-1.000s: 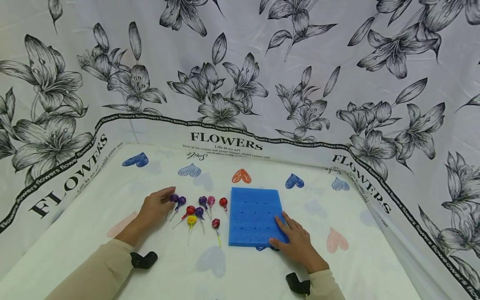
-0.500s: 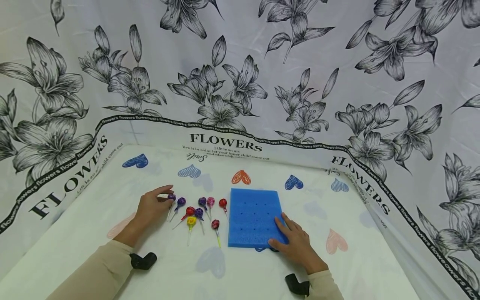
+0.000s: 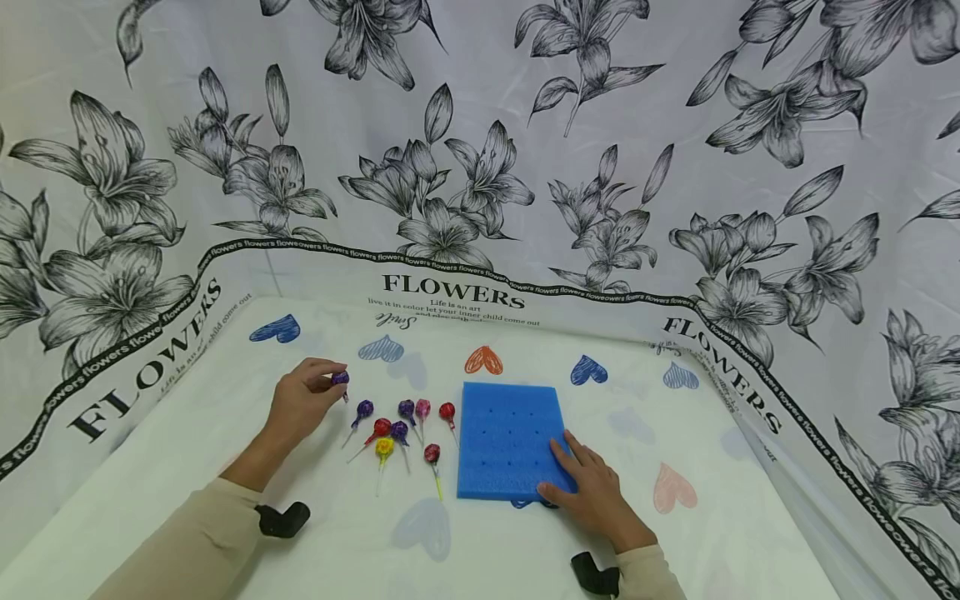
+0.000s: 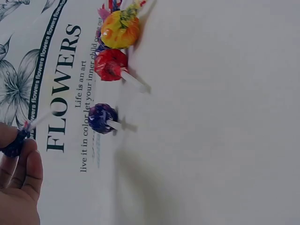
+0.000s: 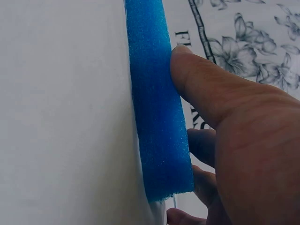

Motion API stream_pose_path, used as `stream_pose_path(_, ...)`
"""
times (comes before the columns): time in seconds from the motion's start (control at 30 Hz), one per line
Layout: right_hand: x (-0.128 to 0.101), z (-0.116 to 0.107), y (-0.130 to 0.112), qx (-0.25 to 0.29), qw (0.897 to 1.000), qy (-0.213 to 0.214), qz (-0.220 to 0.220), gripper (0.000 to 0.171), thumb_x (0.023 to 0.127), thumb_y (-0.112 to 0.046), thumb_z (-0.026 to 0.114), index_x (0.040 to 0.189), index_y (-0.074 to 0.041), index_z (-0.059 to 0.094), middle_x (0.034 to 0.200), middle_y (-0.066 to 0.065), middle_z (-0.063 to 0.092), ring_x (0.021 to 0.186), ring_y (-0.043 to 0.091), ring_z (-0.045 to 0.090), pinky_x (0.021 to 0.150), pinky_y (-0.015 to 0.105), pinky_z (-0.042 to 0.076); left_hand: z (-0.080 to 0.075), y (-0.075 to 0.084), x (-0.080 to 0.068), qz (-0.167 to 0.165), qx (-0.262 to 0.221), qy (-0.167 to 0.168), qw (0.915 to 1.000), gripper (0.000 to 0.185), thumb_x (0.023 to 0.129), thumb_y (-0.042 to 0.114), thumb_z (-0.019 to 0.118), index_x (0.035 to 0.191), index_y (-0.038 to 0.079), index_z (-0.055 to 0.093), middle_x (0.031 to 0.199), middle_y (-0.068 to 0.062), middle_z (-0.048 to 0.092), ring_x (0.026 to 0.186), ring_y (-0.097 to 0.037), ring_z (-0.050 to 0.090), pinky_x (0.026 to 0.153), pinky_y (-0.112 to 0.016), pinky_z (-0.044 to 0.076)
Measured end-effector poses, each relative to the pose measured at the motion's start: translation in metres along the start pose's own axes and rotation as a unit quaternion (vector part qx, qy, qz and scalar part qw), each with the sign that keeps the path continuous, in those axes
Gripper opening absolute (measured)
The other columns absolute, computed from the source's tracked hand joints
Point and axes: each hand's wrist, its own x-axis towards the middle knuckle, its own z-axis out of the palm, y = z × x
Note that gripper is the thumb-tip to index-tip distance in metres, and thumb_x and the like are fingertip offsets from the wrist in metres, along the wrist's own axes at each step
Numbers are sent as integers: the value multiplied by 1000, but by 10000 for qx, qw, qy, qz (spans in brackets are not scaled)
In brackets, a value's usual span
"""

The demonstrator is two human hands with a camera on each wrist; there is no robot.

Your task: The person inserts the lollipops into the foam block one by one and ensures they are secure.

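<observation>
Purple lollipop (image 3: 340, 378), one, held: its wrapped head pinched between thumb and fingers of the left hand (image 3: 298, 404), bare stick jutting out, apparently clear of the white cloth (image 3: 517, 554) and apart from the loose lollipops (image 3: 364, 409). Foam block (image 3: 472, 446), blue, one: flat on the cloth, right of the loose lollipops; the right hand (image 3: 596, 490) rests against its right side near the close corner, fingers spread, not curled round it. For this lift I would have the pinch light but sure, the stick unobstructed, and the head raised well above its neighbours before any sideways travel; the right hand should press only gently, as foam of this kind probably dents. Count, as I make it from my remote post: lollipops, nine in all, one in the hand and eight lying on the cloth. Of the eight: purple, three; red, two; dark red with a yellowish stick, one; pink, one; yellow, one. Holes (image 3: 510, 432) in the block's top: nine, three rows of three, none filled. Black wrist pieces (image 3: 283, 520): two, one per arm.
</observation>
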Motion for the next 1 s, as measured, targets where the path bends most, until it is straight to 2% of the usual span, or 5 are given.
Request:
stream_pose_path(0.1,-1,0,2,18,10000,-26,-12,82,87,-61,59,149,-12,38,157,13,22,137,46,23,98,70,23,12,-29,5,108,-27,60,9999,33,86,8,74,116,20,70,108,8,56,87,-12,64,72,-14,51)
stream_pose_path(0.17,-2,-1,2,36,10000,-27,-24,82,87,-61,58,149,-12,38,157,13,23,136,46,24,98,70,23,16,-32,8,8,-261,1,9997,32,87,16,74,118,24,68,108,10,60,88,-10,65,74,-16,52)
stream_pose_path(0.4,-3,-2,3,58,10000,17,-3,82,86,-61,59,149,-12,39,157,13,23,137,47,23,100,69,22,-1,88,9,97,-1702,-387,9846,24,90,-4,65,114,-6,65,106,-21,63,90,-20,66,81,-19,51)
stream_pose_path(0.63,-1,1,1,209,9997,-84,-6,83,86,-62,59,149,-13,37,157,11,21,138,45,21,100,70,20,9,118,14,249,-2243,-443,9732,22,90,-7,63,111,-8,67,111,-20,60,94,-10,64,83,-20,50)
stream_pose_path(1.0,-2,-1,2,151,9999,-60,-2,82,86,-61,59,149,-12,39,157,12,22,137,45,22,99,70,22,46,150,27,284,-2783,-613,9581,27,87,-6,67,114,-9,65,109,-23,62,94,-16,64,82,-24,52)
